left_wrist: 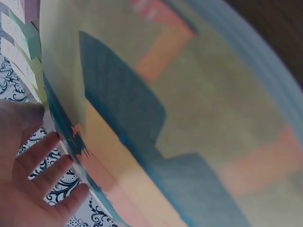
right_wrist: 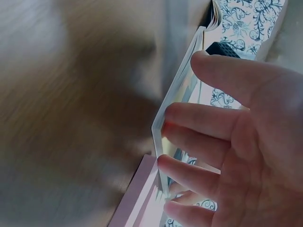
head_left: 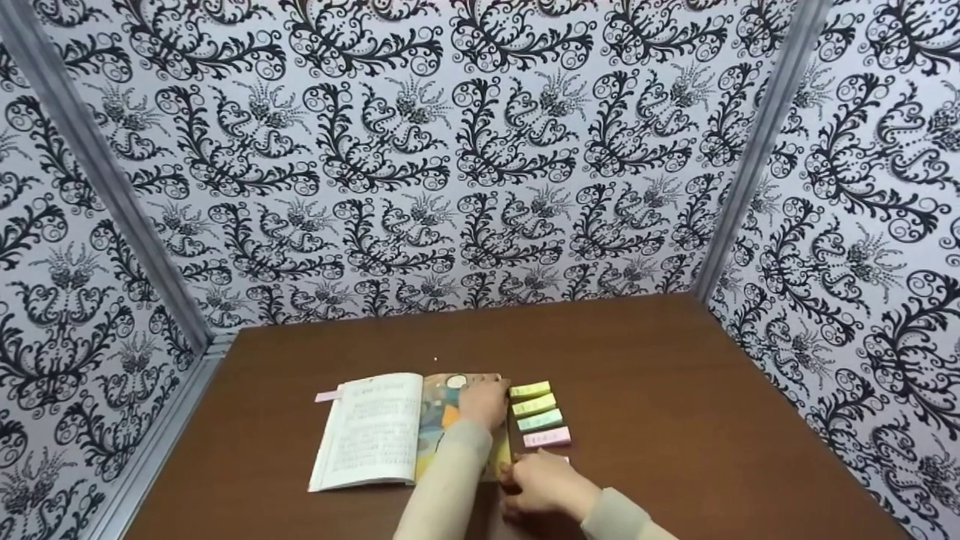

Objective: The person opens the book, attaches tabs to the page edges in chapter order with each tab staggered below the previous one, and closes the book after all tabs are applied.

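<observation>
An open book [head_left: 375,431] lies on the table, white text page on the left and a colourful illustrated page [head_left: 433,427] on the right. My left hand [head_left: 486,401] reaches across the illustrated page, its fingers at the upper right edge. In the left wrist view, the spread fingers [left_wrist: 45,177] touch that edge, and the page bulges up in a curve. At the lower right corner is my right hand [head_left: 546,486]. Seen from the right wrist, its fingers [right_wrist: 203,118] extend along the book's edge [right_wrist: 177,85], with the thumb apart from them.
Several sticky-note pads stand in a column right of the book: yellow [head_left: 533,405], green [head_left: 539,420] and pink [head_left: 546,437]. A pink tab [head_left: 328,397] sticks out from the left page. Patterned walls [head_left: 480,187] enclose the brown table [head_left: 660,390].
</observation>
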A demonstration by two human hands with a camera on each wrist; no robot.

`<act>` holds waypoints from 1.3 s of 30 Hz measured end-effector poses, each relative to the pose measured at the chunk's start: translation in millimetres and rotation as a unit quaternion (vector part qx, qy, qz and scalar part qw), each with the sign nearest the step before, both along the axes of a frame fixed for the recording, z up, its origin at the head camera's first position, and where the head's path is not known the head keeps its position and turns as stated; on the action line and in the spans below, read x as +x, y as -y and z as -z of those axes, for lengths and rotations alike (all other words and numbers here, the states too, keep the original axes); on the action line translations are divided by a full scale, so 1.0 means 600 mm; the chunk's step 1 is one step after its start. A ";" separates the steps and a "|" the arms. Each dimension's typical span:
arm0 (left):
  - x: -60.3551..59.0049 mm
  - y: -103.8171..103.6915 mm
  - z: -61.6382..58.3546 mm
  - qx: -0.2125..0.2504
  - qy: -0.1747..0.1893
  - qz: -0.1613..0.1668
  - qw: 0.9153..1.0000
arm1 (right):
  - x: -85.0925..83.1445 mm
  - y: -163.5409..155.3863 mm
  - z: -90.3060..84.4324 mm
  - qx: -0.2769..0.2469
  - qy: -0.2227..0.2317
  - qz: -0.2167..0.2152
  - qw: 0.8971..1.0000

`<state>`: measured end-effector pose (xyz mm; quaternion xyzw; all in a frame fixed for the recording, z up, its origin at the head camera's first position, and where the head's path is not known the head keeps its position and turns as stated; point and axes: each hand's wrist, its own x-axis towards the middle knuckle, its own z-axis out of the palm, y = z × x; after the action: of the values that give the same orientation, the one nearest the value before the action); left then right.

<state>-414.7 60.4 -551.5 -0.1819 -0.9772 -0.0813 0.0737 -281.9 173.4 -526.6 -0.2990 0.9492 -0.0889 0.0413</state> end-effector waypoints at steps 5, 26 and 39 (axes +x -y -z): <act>0.001 -0.006 -0.012 -0.017 0.001 -0.002 1.000 | 0.000 -0.003 -0.003 0.008 -0.003 0.000 1.000; 0.003 -0.024 -0.007 -0.061 -0.018 -0.036 0.997 | 0.001 0.007 0.004 0.008 0.030 0.023 0.999; -0.002 -0.025 0.003 -0.032 -0.016 -0.031 0.999 | 0.001 0.009 0.005 0.010 0.017 0.032 0.999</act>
<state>-416.2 75.1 -553.2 -0.1548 -0.9831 -0.0451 0.0864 -281.3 168.1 -529.6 -0.2670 0.9581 -0.0861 0.0572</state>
